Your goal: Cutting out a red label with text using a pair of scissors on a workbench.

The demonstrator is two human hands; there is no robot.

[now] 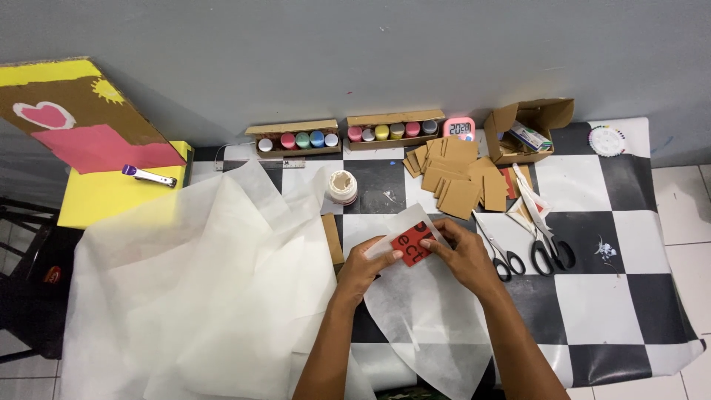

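Both hands, left point(361, 268) and right point(461, 255), pinch a red card point(409, 244) under thin white paper point(426, 311). Pulling hard could tear the paper.

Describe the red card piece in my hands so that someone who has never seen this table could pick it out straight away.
Start at the black-and-white checkered table and find the two hands at its front edge. Between the left hand and the right hand sits a small red card, half wrapped in thin white tissue paper. Its red colour and black lettering set it apart from the plain brown cardboard pieces behind.
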